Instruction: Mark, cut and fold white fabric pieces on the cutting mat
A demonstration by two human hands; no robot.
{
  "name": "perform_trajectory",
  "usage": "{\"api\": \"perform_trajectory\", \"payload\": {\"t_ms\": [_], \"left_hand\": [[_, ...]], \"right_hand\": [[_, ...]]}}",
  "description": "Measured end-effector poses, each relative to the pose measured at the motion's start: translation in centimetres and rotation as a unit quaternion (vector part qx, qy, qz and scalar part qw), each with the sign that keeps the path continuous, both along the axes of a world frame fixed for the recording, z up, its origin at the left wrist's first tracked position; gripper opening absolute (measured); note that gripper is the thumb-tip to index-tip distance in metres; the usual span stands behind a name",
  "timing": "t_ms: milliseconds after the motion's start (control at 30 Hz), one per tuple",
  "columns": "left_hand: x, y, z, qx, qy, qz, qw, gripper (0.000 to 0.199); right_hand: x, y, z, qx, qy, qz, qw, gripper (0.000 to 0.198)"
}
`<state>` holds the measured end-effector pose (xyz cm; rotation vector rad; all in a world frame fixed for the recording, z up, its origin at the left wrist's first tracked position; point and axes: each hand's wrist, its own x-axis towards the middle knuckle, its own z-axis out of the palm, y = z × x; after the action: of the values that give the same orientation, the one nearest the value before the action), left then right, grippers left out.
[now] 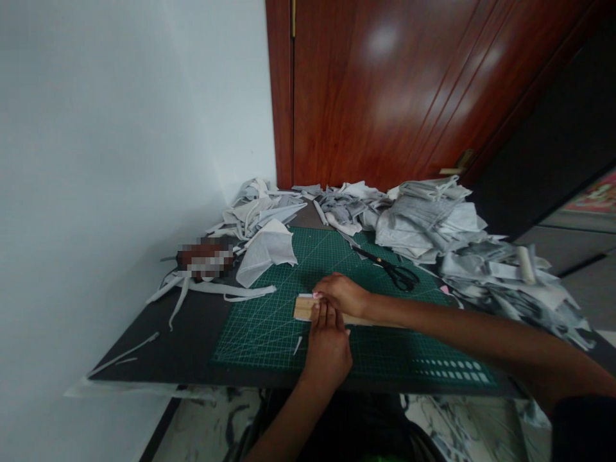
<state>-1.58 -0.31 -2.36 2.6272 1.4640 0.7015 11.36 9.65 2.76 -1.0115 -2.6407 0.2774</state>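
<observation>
A light wooden ruler point(303, 308) lies on the green cutting mat point(269, 333), with a pale strip showing along its edges. My left hand point(330, 350) rests on the ruler with its fingers stretched out flat, pressing it down. Just above, my right hand point(342, 295) is closed near the ruler's far edge, its fingertips pinched; what they hold is too small to make out. My right forearm crosses over the ruler's other end and partly hides it. A thin white scrap point(298, 345) sits on the mat left of my left hand.
Black scissors point(402, 276) lie on the mat beyond my right arm. Grey-white fabric is heaped at the back right point(428, 215) and in a left pile point(260, 208). Loose strips point(250, 292) lie left, beside a blurred brown object point(205, 258). A wall and a wooden door point(375, 96) bound the table.
</observation>
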Motion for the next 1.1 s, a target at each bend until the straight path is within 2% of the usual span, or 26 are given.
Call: {"api": "perform_trajectory", "payload": {"t_ms": [200,333,467,600,733,867,967,1000,1033,1100], "left_hand": [[-0.1,0.1,-0.3,0.014,0.007,-0.003,1.000,0.053],[-0.1,0.1,-0.1,0.010,0.012,0.003,1.000,0.051],[-0.1,0.0,0.0,0.011,0.015,0.005,1.000,0.050],[-0.3,0.0,0.2,0.007,0.035,0.001,0.999,0.051],[-0.5,0.0,0.5,0.004,0.048,-0.005,0.999,0.053],[-0.7,0.0,0.6,0.003,0.060,-0.011,0.998,0.059],[-0.7,0.2,0.9,0.002,0.066,-0.018,0.998,0.067],[-0.6,0.4,1.2,0.000,0.066,-0.020,0.998,0.069],[-0.5,0.6,1.5,-0.004,0.066,-0.019,0.998,0.068],[-0.3,1.2,2.4,-0.018,0.068,-0.016,0.997,0.059]], "right_hand": [[4.7,-1.6,-0.2,-0.001,0.030,-0.030,0.999,0.009],[7.6,-0.6,-1.8,0.008,0.108,-0.134,0.985,0.024],[9.7,1.7,-3.2,0.015,0.164,-0.249,0.954,0.026],[11.0,2.9,-3.6,0.016,0.180,-0.305,0.935,0.025],[11.8,1.8,-2.6,0.008,0.186,-0.302,0.935,0.026],[12.9,-1.4,-0.1,-0.036,0.171,-0.244,0.954,0.028],[13.1,-3.9,1.8,-0.142,0.056,-0.190,0.970,0.051],[12.9,-4.7,2.2,-0.155,0.019,-0.174,0.972,0.058],[12.6,-5.3,2.5,-0.159,-0.014,-0.165,0.973,0.060],[11.9,-6.1,2.8,-0.157,-0.071,-0.170,0.970,0.051]]}}
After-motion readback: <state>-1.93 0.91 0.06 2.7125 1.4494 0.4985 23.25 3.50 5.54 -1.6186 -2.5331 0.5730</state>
